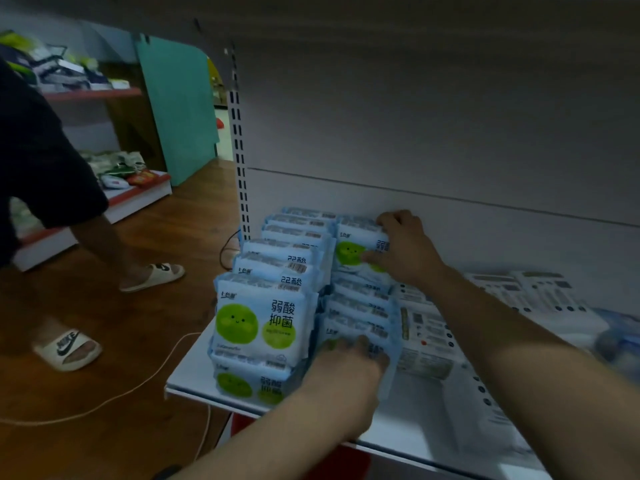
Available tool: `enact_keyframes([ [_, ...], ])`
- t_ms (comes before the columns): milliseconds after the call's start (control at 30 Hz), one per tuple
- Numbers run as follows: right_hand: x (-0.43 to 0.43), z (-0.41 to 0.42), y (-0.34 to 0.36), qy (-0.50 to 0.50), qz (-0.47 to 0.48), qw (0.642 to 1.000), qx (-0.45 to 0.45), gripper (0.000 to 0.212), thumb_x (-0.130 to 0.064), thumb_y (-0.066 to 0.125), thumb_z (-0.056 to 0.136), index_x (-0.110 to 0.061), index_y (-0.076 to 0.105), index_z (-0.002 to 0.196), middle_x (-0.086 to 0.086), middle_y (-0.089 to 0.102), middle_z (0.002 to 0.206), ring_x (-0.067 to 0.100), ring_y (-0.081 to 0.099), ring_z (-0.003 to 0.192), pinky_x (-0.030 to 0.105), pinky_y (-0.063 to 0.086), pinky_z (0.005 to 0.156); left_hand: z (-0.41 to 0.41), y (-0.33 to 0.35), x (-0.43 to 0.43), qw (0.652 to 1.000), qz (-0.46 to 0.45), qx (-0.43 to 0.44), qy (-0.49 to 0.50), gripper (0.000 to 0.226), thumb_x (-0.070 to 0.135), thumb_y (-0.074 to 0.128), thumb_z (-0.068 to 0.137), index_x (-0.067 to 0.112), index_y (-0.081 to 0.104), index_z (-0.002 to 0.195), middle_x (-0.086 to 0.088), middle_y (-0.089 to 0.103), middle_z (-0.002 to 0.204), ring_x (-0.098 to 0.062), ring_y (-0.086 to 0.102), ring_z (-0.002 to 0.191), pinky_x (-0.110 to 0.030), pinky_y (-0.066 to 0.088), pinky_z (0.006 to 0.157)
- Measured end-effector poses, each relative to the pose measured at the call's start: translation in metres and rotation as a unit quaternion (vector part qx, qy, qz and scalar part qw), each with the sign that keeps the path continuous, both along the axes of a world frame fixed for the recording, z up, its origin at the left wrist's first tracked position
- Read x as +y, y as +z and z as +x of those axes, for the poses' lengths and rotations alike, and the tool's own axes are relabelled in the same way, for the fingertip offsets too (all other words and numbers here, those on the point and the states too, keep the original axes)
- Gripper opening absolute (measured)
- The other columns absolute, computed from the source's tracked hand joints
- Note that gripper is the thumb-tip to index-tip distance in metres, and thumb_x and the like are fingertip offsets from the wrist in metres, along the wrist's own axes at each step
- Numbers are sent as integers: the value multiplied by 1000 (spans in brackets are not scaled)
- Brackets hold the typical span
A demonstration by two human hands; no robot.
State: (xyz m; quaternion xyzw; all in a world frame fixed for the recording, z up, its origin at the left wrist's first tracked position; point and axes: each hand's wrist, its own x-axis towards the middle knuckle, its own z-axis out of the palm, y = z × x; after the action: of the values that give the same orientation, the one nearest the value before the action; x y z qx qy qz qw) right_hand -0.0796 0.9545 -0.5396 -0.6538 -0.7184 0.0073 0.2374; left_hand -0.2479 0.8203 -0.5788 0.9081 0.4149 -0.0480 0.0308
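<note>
Reaching across a white shelf point(415, 427), the person works on two rows of light blue packs with green round faces printed on them. The right hand point(403, 249) is at the back of the right row, close to the grey back panel point(433, 133). Its fingers curl over the top edge of the rear pack point(351, 249) and its thumb lies across the printed front, so it grips that pack. The rear pack stands upright and sits higher than the packs in front of it.

The left hand point(349, 365) is at the front of the same row, with its fingers laid against the face of the front pack point(360, 329). This part is blurred, so it is not possible to tell whether the hand grips the pack or only presses on it.

Just beside this row, the left row point(263, 320) stands upright in a tidy line from the shelf edge back to the slotted post point(239, 150). To the right, flat white packets point(426, 341) lie on the shelf, touching the right row.

On the wooden floor point(138, 306) to the left, another person stands in pale sandals point(67, 348). A thin white cable point(138, 386) trails across the boards near the shelf corner.
</note>
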Motion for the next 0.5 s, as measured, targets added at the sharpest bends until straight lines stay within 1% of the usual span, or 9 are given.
enact_keyframes([
  [67, 2, 0, -8, -8, 33, 999, -21, 62, -51, 62, 86, -12, 48, 132, 12, 41, 134, 27, 34, 123, 37, 41, 92, 2, -3, 3, 1000, 6, -6, 0, 45, 23, 57, 93, 14, 41, 135, -16, 43, 128, -35, 46, 114, -43, 43, 91],
  [167, 4, -1, -4, -29, 70, 992, -101, 58, -55, 57, 88, -16, 54, 132, 13, 42, 136, 28, 32, 126, 37, 32, 96, 3, -8, 5, 1000, 13, -20, 4, 42, 25, 55, 94, 13, 43, 132, -15, 44, 126, -33, 46, 113, -42, 44, 88],
  [233, 4, -6, -1, -57, 48, 984, -163, 62, -59, 53, 88, -21, 51, 137, 14, 41, 135, 28, 31, 126, 37, 28, 96, 4, -10, 6, 1000, 20, -18, 8, 40, 24, 55, 94, 13, 43, 131, -14, 44, 126, -33, 46, 112, -41, 44, 85],
  [300, 3, -11, -2, -79, 16, 976, -200, 67, -61, 50, 89, -24, 41, 143, 15, 39, 134, 30, 31, 124, 37, 29, 96, 4, -10, 5, 1000, 27, -7, 7, 38, 23, 55, 94, 13, 44, 129, -14, 45, 124, -33, 47, 111, -39, 42, 80],
  [367, 2, -14, -6, -86, -9, 978, -192, 72, -60, 52, 88, -24, 33, 147, 17, 35, 138, 31, 30, 126, 37, 30, 97, 5, -10, 0, 1000, 30, 7, 0, 33, 25, 54, 94, 14, 48, 125, -15, 47, 122, -34, 48, 110, -39, 41, 79],
  [433, -2, -14, -6, -74, -25, 983, -165, 79, -56, 59, 86, -23, 25, 150, 17, 32, 139, 31, 29, 127, 37, 32, 97, 3, -10, -6, 1000, 20, 17, -4, 29, 28, 52, 95, 15, 52, 122, -15, 49, 121, -34, 48, 111, -40, 42, 82],
  [500, -10, -12, -4, -62, -23, 990, -125, 86, -51, 63, 85, -23, 18, 152, 15, 31, 139, 30, 29, 127, 37, 33, 97, 0, -11, -8, 1000, -1, 19, -4, 32, 30, 51, 96, 16, 52, 124, -13, 51, 124, -33, 49, 114, -41, 43, 85],
])
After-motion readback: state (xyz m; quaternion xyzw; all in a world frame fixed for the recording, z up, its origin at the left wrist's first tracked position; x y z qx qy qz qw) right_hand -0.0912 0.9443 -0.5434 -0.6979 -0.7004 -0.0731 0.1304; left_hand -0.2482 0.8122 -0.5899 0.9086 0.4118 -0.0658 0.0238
